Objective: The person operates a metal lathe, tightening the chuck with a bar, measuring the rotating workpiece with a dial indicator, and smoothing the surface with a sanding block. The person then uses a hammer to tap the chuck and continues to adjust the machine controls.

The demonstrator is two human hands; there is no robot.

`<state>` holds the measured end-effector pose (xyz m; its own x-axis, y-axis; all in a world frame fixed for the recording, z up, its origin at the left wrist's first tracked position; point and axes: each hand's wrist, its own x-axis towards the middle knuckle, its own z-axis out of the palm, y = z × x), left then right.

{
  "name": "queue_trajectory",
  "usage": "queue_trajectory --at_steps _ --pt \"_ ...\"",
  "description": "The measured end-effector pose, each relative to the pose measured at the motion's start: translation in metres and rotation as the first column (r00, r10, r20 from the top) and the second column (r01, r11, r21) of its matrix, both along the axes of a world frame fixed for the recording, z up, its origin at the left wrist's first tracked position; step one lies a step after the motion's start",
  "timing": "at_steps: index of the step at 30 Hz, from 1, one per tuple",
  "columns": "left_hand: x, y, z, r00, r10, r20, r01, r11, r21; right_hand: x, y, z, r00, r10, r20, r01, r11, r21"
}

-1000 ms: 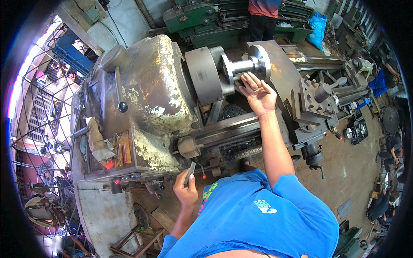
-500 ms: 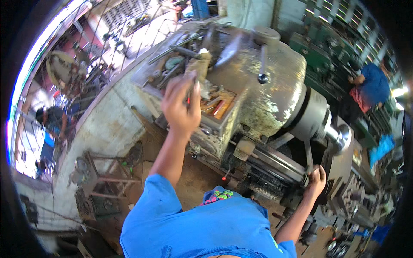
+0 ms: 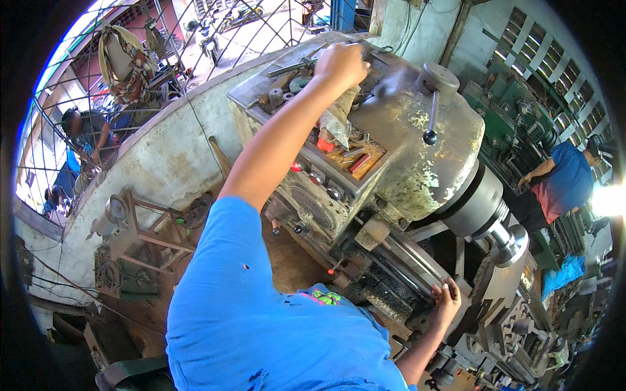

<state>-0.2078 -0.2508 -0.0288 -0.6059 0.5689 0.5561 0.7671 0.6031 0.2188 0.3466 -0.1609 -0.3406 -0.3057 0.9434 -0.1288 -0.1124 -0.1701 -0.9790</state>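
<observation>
My left hand reaches over small metal tools on the far top edge of the worn, chipped lathe headstock, grip unclear; my right hand rests spread on the greasy bed.

left hand reaches into tools on the lathe headstock; right hand rests on its bed.

Lathe headstock: worn, paint-chipped top serving as a shelf. Recessed tray on it holds small metal parts, a red piece and a crumpled rag. Tools and round fittings lie at the far end. Black-knobbed lever stands upright.
</observation>
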Motion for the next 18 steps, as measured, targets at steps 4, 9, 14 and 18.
queue_trajectory --at_steps 4,9,14,18 --pt "0.033 -0.046 -0.032 0.966 0.153 0.206 -0.089 0.953 -0.289 0.013 -0.012 -0.012 0.999 -0.033 0.042 0.033 0.999 -0.020" --pt "0.032 -0.051 -0.048 1.000 0.006 -0.029 -0.010 0.989 -0.149 0.035 -0.006 -0.029 0.995 -0.048 0.090 0.049 0.999 -0.010" --pt "0.007 -0.042 -0.015 0.950 -0.208 0.233 0.096 0.903 0.418 0.034 0.007 -0.019 0.985 -0.026 0.173 0.007 0.994 0.107" --pt "0.007 -0.033 0.038 0.990 -0.128 0.065 0.068 0.814 0.576 0.019 0.005 -0.008 0.974 0.063 0.218 -0.099 0.982 0.161"
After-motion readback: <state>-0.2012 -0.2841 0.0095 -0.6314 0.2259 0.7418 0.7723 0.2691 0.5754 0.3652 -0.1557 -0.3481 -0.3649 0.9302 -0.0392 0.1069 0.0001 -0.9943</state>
